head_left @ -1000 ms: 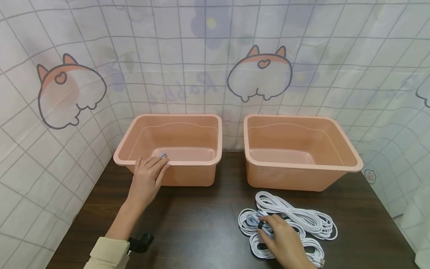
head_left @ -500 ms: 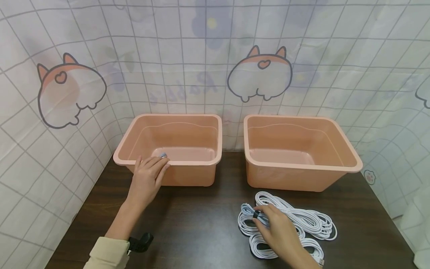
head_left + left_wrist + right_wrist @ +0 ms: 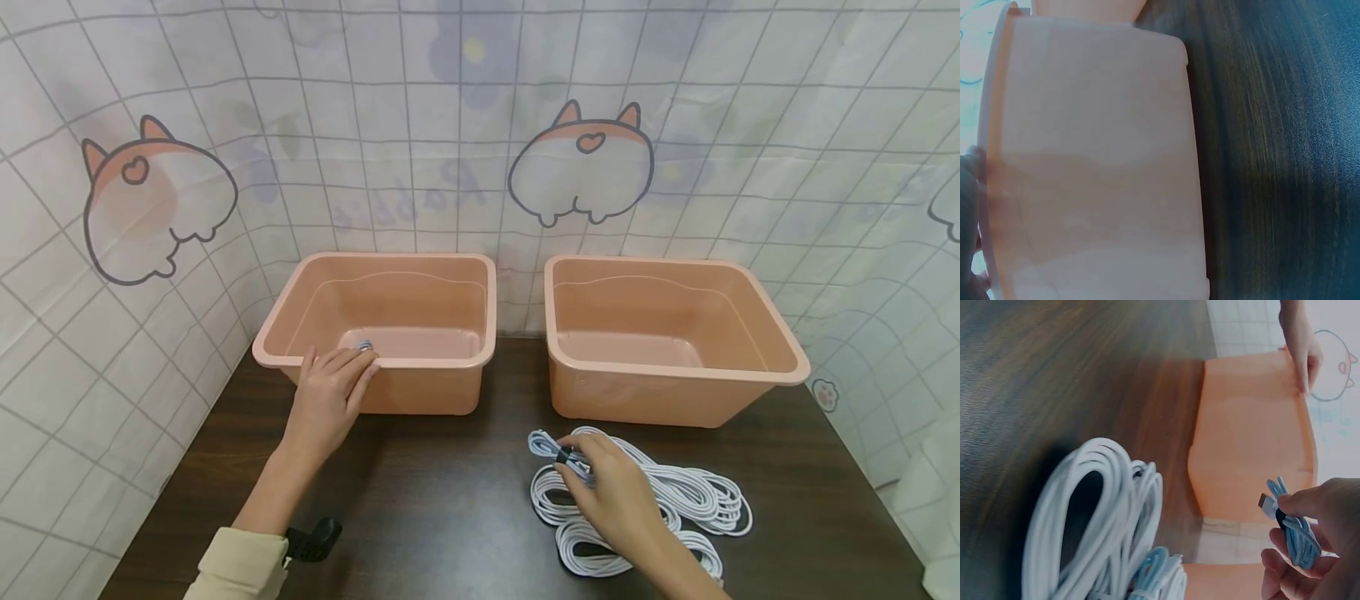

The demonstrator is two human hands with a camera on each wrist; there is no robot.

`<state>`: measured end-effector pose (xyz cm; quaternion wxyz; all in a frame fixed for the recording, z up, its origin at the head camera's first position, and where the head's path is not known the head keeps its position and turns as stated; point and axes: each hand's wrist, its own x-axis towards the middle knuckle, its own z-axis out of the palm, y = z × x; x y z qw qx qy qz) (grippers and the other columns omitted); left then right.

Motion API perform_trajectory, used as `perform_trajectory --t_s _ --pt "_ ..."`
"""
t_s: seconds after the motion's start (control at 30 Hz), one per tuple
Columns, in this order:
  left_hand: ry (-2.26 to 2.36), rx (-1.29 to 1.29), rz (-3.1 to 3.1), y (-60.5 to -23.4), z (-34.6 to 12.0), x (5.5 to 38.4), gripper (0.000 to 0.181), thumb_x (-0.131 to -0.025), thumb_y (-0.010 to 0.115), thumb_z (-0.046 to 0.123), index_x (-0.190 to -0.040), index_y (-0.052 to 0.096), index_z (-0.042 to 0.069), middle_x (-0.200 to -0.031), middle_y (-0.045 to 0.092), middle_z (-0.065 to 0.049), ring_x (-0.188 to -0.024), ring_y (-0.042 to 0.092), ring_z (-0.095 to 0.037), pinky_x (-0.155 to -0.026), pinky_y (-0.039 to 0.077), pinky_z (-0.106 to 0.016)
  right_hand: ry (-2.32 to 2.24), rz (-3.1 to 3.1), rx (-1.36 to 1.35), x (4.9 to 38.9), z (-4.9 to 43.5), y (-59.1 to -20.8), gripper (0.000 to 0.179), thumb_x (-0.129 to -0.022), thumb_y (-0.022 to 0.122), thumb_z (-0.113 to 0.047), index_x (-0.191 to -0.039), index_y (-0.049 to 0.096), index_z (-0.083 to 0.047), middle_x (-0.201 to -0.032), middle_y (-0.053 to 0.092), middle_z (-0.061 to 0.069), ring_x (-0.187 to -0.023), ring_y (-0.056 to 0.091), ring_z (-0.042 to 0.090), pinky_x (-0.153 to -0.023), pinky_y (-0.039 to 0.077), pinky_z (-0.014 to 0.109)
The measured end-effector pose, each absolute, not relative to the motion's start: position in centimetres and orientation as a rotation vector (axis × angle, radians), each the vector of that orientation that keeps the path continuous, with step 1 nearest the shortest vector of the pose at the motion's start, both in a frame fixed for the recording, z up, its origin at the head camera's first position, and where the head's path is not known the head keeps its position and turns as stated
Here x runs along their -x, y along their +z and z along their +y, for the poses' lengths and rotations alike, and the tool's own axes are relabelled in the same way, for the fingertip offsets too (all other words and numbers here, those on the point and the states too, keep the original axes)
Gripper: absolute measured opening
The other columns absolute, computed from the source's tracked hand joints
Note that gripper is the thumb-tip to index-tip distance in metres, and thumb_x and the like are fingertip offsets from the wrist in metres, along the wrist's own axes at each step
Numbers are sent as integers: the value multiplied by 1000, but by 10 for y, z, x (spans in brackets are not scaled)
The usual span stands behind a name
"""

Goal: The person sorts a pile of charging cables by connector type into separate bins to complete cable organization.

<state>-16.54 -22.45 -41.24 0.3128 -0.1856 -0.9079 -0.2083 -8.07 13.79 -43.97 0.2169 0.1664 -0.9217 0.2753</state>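
My right hand [image 3: 615, 492] pinches a small coiled light-blue USB cable [image 3: 1300, 540] between thumb and fingers. A black tie wraps its middle, and a metal plug shows beside the thumb in the right wrist view. The bundle is held above a pile of looped white cables [image 3: 693, 496] on the table. My left hand [image 3: 330, 396] rests on the front rim of the left peach bin [image 3: 427, 387], fingers lying over the edge. Just past these fingers, a bit of a blue cable bundle [image 3: 365, 345] shows inside the bin, mostly hidden.
A second peach bin [image 3: 637, 396] stands to the right, a narrow gap from the first. Both are on the dark wood table [image 3: 442, 500], against a checked cloth backdrop [image 3: 465, 167]. In the right wrist view, another light-blue cable [image 3: 1150, 572] lies among the white loops.
My right hand has lifted the light-blue cable off the pile and moved it slightly up and left toward the bins. The left hand has stayed on the rim.
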Motion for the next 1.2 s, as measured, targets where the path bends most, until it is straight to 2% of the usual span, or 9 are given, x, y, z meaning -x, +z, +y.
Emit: perform_trajectory --t_s 0.2,0.3,0.63,0.9,1.2 --pt "-551 484 -2403 -411 -224 165 20 -95 77 8 -114 78 0 -116 77 -20 -116 68 -46 -113 31 -81 821 -2652 -391 85 131 -426 30 -83 90 -8 -109 76 -12 -97 72 2 -77 61 11 -65 54 32" --pt "-550 482 -2407 -411 -224 165 20 -95 77 8 -114 78 0 -116 77 -20 -116 68 -46 -113 31 -81 830 -2653 -401 89 129 -420 29 -83 90 -8 -109 76 -12 -95 71 2 -74 57 10 -62 52 30" --pt "-549 479 -2411 -411 -224 164 20 -95 77 8 -113 78 0 -116 77 -20 -116 68 -46 -113 32 -81 871 -2611 -450 99 121 -407 28 -84 88 -8 -109 76 -10 -97 73 3 -81 66 15 -68 57 35" --pt "-549 471 -2414 -410 -224 164 20 -95 77 8 -113 78 0 -117 77 -20 -117 68 -46 -113 31 -81 871 -2610 -463 109 112 -395 26 -88 86 -11 -112 75 -11 -99 73 4 -82 68 19 -67 57 38" --pt "-553 470 -2421 -410 -224 165 19 -95 76 8 -113 78 0 -116 77 -20 -117 68 -46 -114 30 -81 891 -2572 -503 120 105 -379 26 -88 85 -8 -113 75 -8 -98 72 7 -77 63 17 -66 54 34"
